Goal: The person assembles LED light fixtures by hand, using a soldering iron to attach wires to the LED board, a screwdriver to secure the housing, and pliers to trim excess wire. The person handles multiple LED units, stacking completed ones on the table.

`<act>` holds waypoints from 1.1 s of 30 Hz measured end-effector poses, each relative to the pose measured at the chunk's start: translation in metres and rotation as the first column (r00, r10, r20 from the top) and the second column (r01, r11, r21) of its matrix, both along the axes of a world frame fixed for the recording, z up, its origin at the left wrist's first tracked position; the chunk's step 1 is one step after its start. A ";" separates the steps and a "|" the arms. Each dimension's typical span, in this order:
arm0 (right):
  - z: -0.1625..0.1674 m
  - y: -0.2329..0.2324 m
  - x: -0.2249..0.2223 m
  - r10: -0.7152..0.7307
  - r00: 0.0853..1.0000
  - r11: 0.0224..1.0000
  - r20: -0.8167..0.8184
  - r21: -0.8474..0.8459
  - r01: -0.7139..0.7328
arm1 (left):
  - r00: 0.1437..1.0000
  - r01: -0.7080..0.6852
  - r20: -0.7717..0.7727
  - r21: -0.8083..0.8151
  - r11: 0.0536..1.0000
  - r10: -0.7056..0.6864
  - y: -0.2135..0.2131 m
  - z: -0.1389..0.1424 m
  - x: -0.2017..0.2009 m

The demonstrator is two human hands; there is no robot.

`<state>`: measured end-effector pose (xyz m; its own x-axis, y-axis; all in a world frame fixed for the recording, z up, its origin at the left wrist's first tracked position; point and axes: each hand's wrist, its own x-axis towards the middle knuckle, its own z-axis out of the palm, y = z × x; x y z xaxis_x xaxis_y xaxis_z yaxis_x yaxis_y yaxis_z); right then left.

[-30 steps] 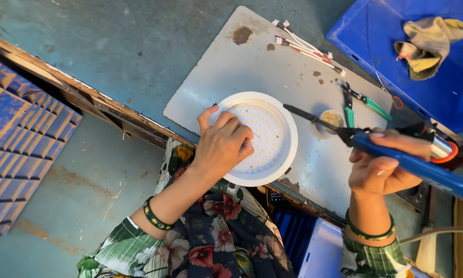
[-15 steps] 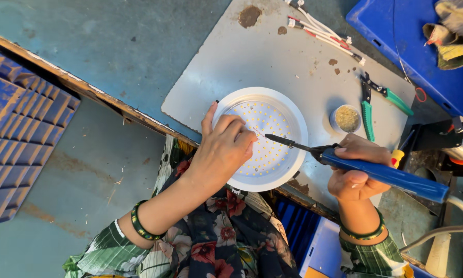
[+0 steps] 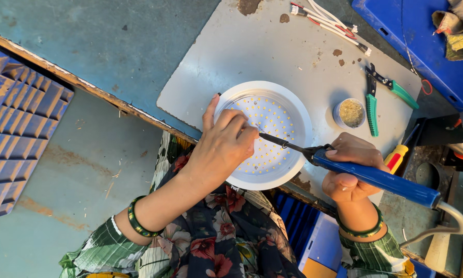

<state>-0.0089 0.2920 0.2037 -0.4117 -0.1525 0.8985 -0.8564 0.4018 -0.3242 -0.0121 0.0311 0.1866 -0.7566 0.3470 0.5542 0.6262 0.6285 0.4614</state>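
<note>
Your left hand (image 3: 223,146) pinches round white LED disc (image 3: 265,135); right hand (image 3: 351,167) grips blue-handled soldering iron (image 3: 365,175), metal tip on dotted board, near tabletop's front edge.

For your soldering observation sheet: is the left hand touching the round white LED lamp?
Touching. The head view shows the left hand resting on the round white LED lamp, fingers on its board and thumb over the rim.

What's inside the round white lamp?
Inside the round white lamp sit many small yellow dots on a white disc. The left hand covers its near-left part.
</note>
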 end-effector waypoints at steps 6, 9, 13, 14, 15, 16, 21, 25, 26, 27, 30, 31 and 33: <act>-0.002 0.002 -0.001 0.013 1.000 1.000 0.025 -0.023 -0.013 | 0.999 0.035 0.012 -0.008 0.999 -0.035 -0.002 0.001 -0.002; -0.005 0.003 -0.003 0.041 0.999 0.999 -0.005 -0.023 -0.041 | 0.999 0.033 -0.003 -0.019 0.999 -0.033 -0.002 0.001 -0.004; -0.006 0.005 -0.006 0.063 0.998 0.998 -0.002 -0.027 -0.063 | 0.999 0.016 -0.039 -0.036 0.999 -0.017 -0.001 0.000 -0.006; -0.006 0.005 -0.006 0.065 0.998 0.997 -0.015 -0.028 -0.066 | 0.999 0.021 -0.036 -0.036 0.999 -0.023 0.000 -0.001 -0.006; -0.006 0.004 -0.007 0.068 0.997 0.997 -0.028 -0.030 -0.069 | 0.999 0.015 -0.041 -0.037 0.999 -0.017 0.000 -0.001 -0.006; -0.006 0.004 -0.007 0.071 0.997 0.997 -0.042 -0.032 -0.073 | 0.999 0.010 -0.046 -0.039 0.999 -0.011 0.000 -0.002 -0.006; -0.006 0.003 -0.005 0.075 0.997 0.996 -0.001 -0.043 -0.075 | 0.999 0.013 -0.041 -0.036 0.999 -0.015 0.000 -0.002 -0.007; -0.006 0.002 -0.005 0.055 0.998 0.997 -0.007 -0.046 -0.055 | 0.999 0.013 -0.039 -0.053 0.999 -0.015 0.001 -0.001 -0.009; -0.005 0.002 -0.005 0.059 0.998 0.997 0.005 -0.052 -0.059 | 0.999 0.013 -0.038 -0.060 0.998 -0.015 0.001 -0.001 -0.009; -0.005 0.002 -0.004 0.064 0.998 0.996 0.017 -0.057 -0.063 | 0.999 0.020 -0.033 -0.060 0.998 -0.022 0.001 0.000 -0.009; -0.003 0.002 -0.004 0.064 0.997 0.997 0.041 -0.052 -0.062 | 0.999 0.031 -0.021 -0.068 0.997 -0.032 0.002 0.001 -0.009; -0.002 0.002 -0.003 0.062 0.997 0.997 0.047 -0.047 -0.060 | 0.999 0.028 -0.019 -0.076 0.997 -0.029 0.002 0.001 -0.010; -0.001 0.001 -0.003 0.062 0.997 0.998 0.039 -0.033 -0.061 | 0.999 0.031 -0.017 -0.082 0.996 -0.032 0.002 0.002 -0.010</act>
<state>-0.0124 0.2930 0.2029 -0.4380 -0.1500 0.8864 -0.8654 0.3375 -0.3705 -0.0223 0.0335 0.1883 -0.7343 0.4150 0.5371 0.6543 0.6434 0.3975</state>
